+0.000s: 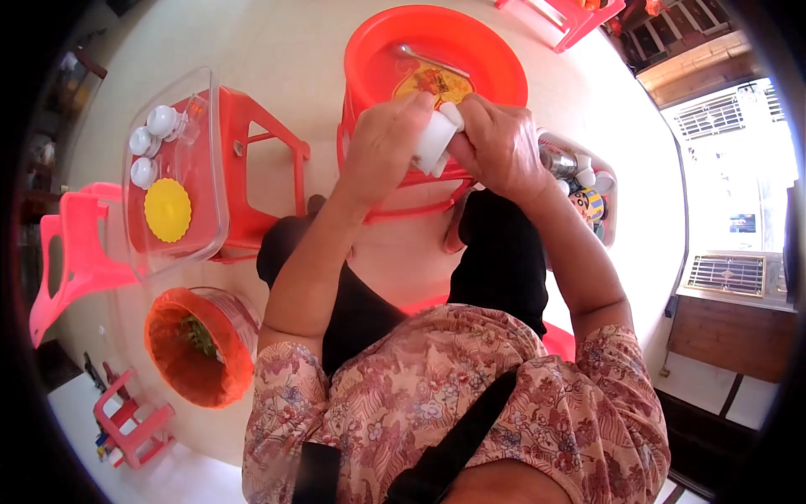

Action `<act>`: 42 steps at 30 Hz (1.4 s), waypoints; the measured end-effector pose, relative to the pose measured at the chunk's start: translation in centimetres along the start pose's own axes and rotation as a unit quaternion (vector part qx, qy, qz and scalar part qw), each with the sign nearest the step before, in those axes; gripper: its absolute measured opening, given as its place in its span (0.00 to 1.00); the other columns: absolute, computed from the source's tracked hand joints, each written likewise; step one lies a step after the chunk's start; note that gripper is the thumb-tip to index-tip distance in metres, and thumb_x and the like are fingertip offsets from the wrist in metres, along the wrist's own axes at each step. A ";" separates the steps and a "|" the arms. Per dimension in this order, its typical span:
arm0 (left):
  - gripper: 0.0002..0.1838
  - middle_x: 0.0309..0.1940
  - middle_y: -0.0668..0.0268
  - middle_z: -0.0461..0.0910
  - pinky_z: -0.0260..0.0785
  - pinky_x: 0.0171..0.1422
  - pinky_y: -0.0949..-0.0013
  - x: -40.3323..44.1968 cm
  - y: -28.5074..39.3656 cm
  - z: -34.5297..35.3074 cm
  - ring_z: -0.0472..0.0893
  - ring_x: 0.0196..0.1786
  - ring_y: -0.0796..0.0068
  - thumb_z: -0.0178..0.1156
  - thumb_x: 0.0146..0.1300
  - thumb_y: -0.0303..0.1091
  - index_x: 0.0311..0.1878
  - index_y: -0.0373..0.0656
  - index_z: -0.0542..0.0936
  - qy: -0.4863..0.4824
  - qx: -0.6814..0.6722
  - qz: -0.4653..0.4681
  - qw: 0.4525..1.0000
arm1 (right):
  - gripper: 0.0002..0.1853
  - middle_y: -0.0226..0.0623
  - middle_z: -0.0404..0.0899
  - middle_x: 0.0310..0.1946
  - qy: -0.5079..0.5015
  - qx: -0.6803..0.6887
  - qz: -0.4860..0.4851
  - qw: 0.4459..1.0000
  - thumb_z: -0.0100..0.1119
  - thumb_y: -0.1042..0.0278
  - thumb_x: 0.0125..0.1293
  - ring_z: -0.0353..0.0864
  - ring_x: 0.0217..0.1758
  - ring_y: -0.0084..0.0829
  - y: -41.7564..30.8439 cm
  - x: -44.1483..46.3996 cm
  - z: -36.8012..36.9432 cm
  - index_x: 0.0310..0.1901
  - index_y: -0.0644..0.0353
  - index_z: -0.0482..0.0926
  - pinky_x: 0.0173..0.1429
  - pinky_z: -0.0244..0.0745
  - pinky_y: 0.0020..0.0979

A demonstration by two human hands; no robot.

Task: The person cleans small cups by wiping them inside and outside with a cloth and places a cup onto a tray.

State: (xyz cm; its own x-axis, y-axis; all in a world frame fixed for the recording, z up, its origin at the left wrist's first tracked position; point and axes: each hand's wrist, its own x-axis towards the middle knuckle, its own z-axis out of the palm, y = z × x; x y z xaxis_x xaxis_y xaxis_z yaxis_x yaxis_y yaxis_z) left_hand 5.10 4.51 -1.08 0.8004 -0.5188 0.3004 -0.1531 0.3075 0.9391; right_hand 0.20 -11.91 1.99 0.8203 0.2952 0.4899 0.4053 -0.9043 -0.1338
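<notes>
In front of me, over the near rim of a red basin (357, 50), both hands are closed around a small white cup (434, 143). My left hand (388, 141) grips it from the left, fingers curled over the top. My right hand (504, 149) pinches its other side, with a rounded white part showing by the fingertips. Whether that part belongs to the cup or is a separate cloth, I cannot tell. A metal spoon (432, 61) lies inside the basin, above a yellow and red pattern on its bottom.
To the left, a clear plastic tray (220, 181) on a red stool (256, 160) holds several white cups (162, 122) and a yellow scalloped lid (168, 210). An orange-lined bin (235, 378) with green scraps stands below. Another tray (610, 210) with cups and jars is at right.
</notes>
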 end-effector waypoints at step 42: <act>0.16 0.20 0.56 0.75 0.70 0.27 0.66 -0.1 -2.3 0.7 0.78 0.21 0.61 0.45 0.64 0.38 0.35 0.34 0.76 0.118 0.231 0.321 0.911 | 0.12 0.30 0.74 0.21 -0.132 0.601 0.380 0.691 0.49 0.63 0.67 0.71 0.19 0.22 -2.7 -2.7 2.1 0.34 0.62 0.77 0.20 0.63 0.22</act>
State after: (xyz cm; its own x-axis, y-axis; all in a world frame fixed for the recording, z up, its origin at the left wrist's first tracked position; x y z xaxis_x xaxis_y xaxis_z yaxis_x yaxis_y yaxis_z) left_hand 4.98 3.28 -3.13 0.5532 -0.1478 0.8198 -0.8178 0.0908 0.5683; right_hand -2.29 -9.61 -0.79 0.9611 0.0659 -0.2681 -0.2706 0.0323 -0.9622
